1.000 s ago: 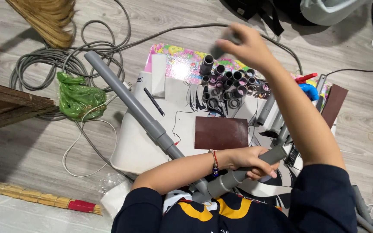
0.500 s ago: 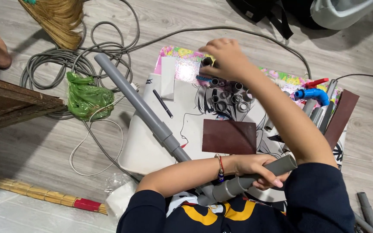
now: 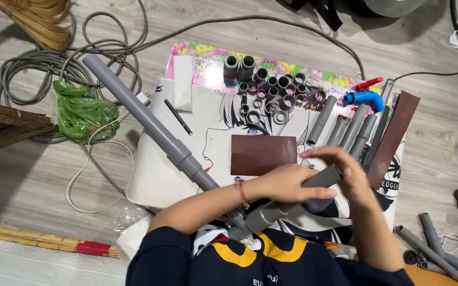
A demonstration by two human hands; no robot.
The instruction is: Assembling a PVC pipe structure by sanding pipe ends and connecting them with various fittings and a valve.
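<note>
My left hand [image 3: 284, 182] grips a short grey pipe [image 3: 322, 179] just below a brown rectangular sheet [image 3: 263, 153]. That short pipe meets a long grey pipe [image 3: 144, 119] at a joint [image 3: 247, 225] close to my chest. The long pipe runs up and to the left across the white printed board [image 3: 160, 169]. My right hand [image 3: 345, 169] curls over the free end of the short pipe, fingers touching it. Whether a small fitting lies under those fingers is hidden. A cluster of grey pipe fittings [image 3: 271, 87] stands at the far side of the board.
Several grey pipe lengths [image 3: 345, 127], a blue elbow [image 3: 367, 98], a red-handled tool [image 3: 369, 83] and a brown strip [image 3: 393, 137] lie at the right. A black pen [image 3: 178, 116], green bag [image 3: 83, 111], coiled cable [image 3: 43, 58], broom [image 3: 38, 21] and bamboo stick [image 3: 43, 241] lie left.
My right hand has come back from the cluster of fittings to the free end of the short pipe. My left hand keeps its grip on that pipe.
</note>
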